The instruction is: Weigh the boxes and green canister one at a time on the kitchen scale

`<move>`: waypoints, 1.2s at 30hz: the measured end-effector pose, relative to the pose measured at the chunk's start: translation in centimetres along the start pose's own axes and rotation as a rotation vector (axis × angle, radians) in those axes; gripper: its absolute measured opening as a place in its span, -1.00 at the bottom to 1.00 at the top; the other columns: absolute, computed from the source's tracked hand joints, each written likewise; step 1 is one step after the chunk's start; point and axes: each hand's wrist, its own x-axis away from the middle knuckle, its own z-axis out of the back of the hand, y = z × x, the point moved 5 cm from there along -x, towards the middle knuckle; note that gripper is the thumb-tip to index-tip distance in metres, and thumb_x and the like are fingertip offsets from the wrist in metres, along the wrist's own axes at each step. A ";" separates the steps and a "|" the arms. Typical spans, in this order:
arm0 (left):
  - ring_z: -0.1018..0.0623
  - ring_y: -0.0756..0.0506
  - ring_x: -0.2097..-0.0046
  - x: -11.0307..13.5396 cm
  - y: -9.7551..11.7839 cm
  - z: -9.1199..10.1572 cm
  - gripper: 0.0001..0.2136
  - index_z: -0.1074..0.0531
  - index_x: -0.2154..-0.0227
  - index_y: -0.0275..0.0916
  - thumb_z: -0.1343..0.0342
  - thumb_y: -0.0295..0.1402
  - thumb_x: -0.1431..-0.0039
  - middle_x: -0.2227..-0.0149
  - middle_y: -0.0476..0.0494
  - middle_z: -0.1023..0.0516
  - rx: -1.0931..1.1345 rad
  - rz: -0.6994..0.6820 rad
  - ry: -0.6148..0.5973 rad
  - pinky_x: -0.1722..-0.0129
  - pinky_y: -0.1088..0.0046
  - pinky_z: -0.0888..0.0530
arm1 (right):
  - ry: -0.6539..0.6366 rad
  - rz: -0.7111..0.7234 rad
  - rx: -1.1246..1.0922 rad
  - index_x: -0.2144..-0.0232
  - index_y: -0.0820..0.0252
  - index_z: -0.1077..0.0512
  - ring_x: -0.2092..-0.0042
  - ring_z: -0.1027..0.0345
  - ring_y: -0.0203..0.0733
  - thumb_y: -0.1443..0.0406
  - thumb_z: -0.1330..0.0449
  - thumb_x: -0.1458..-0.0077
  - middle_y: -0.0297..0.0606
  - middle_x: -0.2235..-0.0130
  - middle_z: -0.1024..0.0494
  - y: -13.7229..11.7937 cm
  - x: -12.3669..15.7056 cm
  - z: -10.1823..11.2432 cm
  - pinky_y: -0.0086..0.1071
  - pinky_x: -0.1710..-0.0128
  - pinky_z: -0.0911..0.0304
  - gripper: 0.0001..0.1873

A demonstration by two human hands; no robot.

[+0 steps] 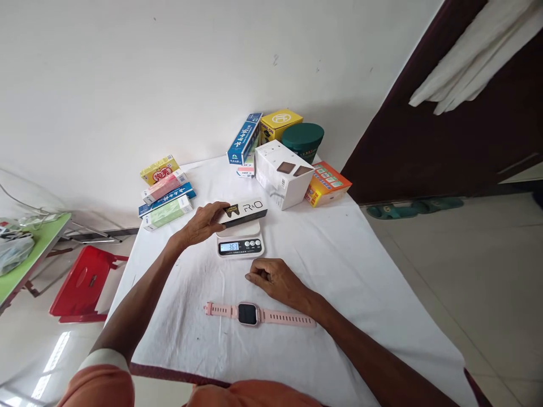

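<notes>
My left hand (204,224) grips the left end of a long white and black box (254,207) marked "R&O". The box lies across the white plate of a small digital scale (240,246), whose lit display appears to read 363. In front of the scale, my right hand (278,279) rests on the table with its fingers curled in and nothing visible in them. A pink-strapped smartwatch (248,314) lies flat and stretched out between my forearms, its screen dark.
Several small boxes (165,192) lie at the back left. At the back stand a white carton (278,172), a blue box (245,138), a yellow box (280,121), a green tub (302,138) and an orange box (328,182). A red chair (85,282) stands left of the table.
</notes>
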 end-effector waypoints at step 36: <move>-0.51 -0.01 0.36 10.6 -9.8 -2.2 -0.70 -0.52 0.15 -0.24 -0.11 -0.14 -0.21 0.31 -0.09 -0.57 0.394 0.569 0.725 0.34 0.46 -0.45 | -0.017 -0.006 0.043 0.51 0.15 -0.35 0.45 -0.19 -0.29 0.16 -0.18 -0.27 -0.36 0.49 -0.41 -0.9 0.3 0.1 -0.38 0.41 -0.14 -0.67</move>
